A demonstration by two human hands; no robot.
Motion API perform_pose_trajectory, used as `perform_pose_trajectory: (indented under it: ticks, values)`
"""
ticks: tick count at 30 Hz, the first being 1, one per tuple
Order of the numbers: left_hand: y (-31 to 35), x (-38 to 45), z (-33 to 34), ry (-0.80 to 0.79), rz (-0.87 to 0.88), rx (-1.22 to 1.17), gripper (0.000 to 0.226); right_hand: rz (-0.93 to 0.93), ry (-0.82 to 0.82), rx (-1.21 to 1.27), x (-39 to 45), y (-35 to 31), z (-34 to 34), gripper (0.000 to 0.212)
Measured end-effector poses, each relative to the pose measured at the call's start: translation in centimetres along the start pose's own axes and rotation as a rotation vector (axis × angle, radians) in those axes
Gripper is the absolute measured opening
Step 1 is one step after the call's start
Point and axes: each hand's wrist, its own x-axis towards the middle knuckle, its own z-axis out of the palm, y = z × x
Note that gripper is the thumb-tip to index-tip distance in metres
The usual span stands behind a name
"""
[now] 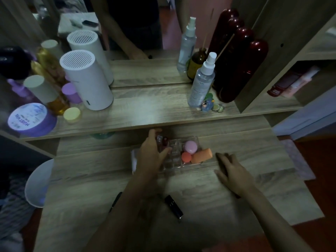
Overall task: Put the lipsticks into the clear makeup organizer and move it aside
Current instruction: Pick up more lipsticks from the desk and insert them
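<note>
The clear makeup organizer (pixel 174 160) sits mid-table under the shelf edge. Pink, coral and orange sponges fill its right side. My left hand (pixel 151 151) is over its left end, fingers closed around a small lipstick with a dark red cap (pixel 164 141), held at the back-left compartments. My right hand (pixel 231 170) rests flat on the table to the right of the organizer, fingers spread, holding nothing. A black lipstick (pixel 173 206) lies on the table near me, between my forearms. Another thin dark stick (pixel 116 199) lies left of my left forearm.
A shelf (pixel 145 113) runs above the organizer, carrying a white cylinder (pixel 87 80), jars and bottles on the left, a spray bottle (pixel 201 80) and dark red bottles on the right. A mirror stands behind. A white round stool (pixel 39 182) is at the table's left edge.
</note>
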Motion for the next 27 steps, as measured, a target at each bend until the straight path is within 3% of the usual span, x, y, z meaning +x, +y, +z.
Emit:
perform_pose_trajectory:
  ticks: [8, 12, 15, 20, 24, 27]
  values:
    - [-0.7, 0.8, 0.3, 0.037, 0.049, 0.054, 0.049, 0.111, 0.123, 0.254, -1.6, 0.0, 0.4, 0.047]
    - [-0.9, 0.9, 0.5, 0.045, 0.047, 0.066, 0.051, 0.119, 0.17, 0.234, -2.8, 0.7, 0.8, 0.017]
    - [-1.0, 0.9, 0.4, 0.034, 0.054, 0.07, 0.051, 0.226, 0.206, 0.354, -2.9, 1.0, 0.6, 0.016]
    - [-1.3, 0.5, 0.0, 0.022, 0.069, 0.048, 0.064, 0.377, 0.228, 0.934, -3.7, 0.9, -0.2, 0.006]
    - [-1.7, -1.0, -1.2, 0.048, 0.11, 0.036, 0.08, 0.449, 0.222, 1.519, -4.4, 0.0, -2.8, 0.022]
    - [-2.2, -2.8, -2.2, 0.039, 0.102, 0.018, 0.088, 0.395, 0.231, 1.762, -4.4, -2.0, -5.1, 0.024]
